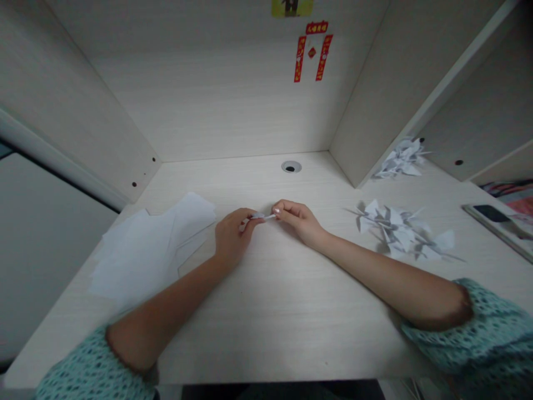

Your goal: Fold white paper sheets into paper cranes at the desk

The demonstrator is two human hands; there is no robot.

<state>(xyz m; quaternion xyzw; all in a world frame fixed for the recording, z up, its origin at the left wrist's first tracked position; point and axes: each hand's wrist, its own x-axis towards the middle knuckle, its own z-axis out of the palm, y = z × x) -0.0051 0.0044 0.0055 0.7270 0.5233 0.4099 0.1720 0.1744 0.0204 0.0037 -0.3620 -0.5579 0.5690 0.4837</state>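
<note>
Obs., head view. Landmark: the round cable grommet (291,166) in the pale wood-grain desk (287,339), near the back panel; places below are taken from it. A small white paper strip (259,216) is held above the desk, nearer the person than the grommet and slightly left of it; its fine folds are too small to read. Long axis runs almost side to side, right end tipped a little up in view. Left hand (232,238) is closed in a pinch on the strip's left end, with fingers curled round it. Right hand (297,221) is also closed, its fingertips (275,210) pinching the right end. Both hands are about equally near; only the strip separates them. A loose stack of white paper sheets (154,247) lies left of the grommet and nearer the person, its right edge just beside the left hand. A pile of folded paper cranes (395,230) lies right of the grommet, well apart from the right hand, with bare wood-grain surface between them. A second pile of folded paper cranes (402,160) sits farther right of the grommet, against the side panel (400,83).
</note>
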